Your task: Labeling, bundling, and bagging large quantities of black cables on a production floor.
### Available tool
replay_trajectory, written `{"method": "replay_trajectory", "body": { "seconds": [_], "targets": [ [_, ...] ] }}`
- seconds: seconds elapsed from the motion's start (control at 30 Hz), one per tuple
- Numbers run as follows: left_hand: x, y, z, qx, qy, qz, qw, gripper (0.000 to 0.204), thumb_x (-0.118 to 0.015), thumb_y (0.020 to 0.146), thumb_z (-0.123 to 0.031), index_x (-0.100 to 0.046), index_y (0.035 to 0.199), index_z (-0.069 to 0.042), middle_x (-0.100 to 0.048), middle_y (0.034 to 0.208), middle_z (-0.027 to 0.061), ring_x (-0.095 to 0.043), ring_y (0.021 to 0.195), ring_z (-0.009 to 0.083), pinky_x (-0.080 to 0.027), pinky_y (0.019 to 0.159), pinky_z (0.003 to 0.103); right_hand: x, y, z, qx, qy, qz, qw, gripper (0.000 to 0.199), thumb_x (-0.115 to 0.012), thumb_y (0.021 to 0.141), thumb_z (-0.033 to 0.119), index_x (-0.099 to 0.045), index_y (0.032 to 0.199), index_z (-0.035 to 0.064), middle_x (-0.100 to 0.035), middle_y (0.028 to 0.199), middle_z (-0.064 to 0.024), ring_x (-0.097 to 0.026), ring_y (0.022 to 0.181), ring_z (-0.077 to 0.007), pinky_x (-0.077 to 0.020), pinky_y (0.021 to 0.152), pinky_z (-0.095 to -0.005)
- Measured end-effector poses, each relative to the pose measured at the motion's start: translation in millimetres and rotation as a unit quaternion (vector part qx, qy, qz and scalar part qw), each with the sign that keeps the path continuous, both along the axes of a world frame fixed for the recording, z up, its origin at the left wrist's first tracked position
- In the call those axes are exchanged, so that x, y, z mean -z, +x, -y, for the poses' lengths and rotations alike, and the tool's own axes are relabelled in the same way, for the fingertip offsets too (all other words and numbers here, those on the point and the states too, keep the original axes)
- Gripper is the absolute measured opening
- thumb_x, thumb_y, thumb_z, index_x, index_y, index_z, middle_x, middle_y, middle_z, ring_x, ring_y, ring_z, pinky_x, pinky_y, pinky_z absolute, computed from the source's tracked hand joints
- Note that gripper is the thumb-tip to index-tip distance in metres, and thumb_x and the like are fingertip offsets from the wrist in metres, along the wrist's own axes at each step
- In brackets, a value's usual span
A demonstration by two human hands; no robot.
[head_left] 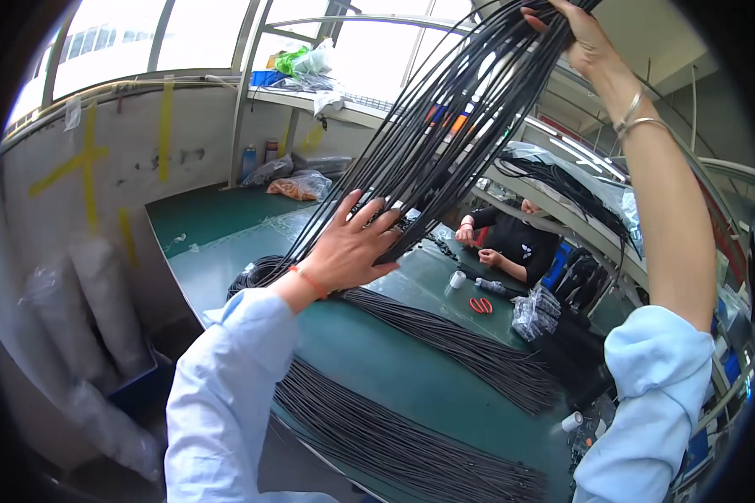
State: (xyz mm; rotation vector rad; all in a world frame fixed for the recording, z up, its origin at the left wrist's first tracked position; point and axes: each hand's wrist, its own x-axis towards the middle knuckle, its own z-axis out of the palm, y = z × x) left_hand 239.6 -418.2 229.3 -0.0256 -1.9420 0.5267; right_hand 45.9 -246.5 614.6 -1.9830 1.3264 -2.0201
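Note:
High at the upper right, my right hand [582,40] is closed round the top of a raised bundle of thin black cables [453,117]. The strands fan out and hang down slantwise toward the table. Lower down, my left hand [344,251] lies against the hanging strands with its fingers spread, not wrapped round them. Beneath it, a second bundle of black cables [453,335] rests on the green table [352,335], its left part coiled. Nearer to me lies another long black cable bundle [403,427], stretched along the front edge.
Across the table a person in black [516,239] works with both hands. Red-handled pliers [481,306], a white spool [457,279] and clear plastic bags [534,314] lie on the right. A shelf [562,197] with black cables stands beyond; wrapped rolls [84,310] stand at left.

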Motion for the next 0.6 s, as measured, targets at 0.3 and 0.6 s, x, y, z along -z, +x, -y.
{"method": "replay_trajectory", "body": {
  "seconds": [0.3, 0.6],
  "targets": [
    [159.1, 96.8, 136.3, -0.343, -0.091, 0.301, 0.885, 0.05, -0.059, 0.087, -0.044, -0.058, 0.127, -0.014, -0.039, 0.151, 0.0029, -0.024, 0.145, 0.0221, -0.015, 0.121, 0.043, 38.9, -79.4, -63.3, 0.22, 0.157, -0.126, 0.955, 0.03, -0.071, 0.088, 0.036, -0.065, 0.106, 0.0112, -0.065, 0.092, 0.0006, -0.066, 0.078, -0.0096, -0.0538, 0.07, -0.0216],
    [148.4, 125.6, 121.2, -0.213, 0.04, 0.2, 0.956, 0.062, -0.057, 0.09, -0.036, -0.04, 0.146, -0.016, -0.032, 0.154, 0.0049, -0.031, 0.141, 0.0226, -0.024, 0.116, 0.044, 52.7, -92.3, -48.1, 0.156, 0.048, -0.04, 0.986, 0.03, -0.074, 0.087, 0.03, -0.066, 0.108, 0.0102, -0.068, 0.088, -0.0006, -0.068, 0.075, -0.0127, -0.0561, 0.064, -0.0253]
  ]
}}
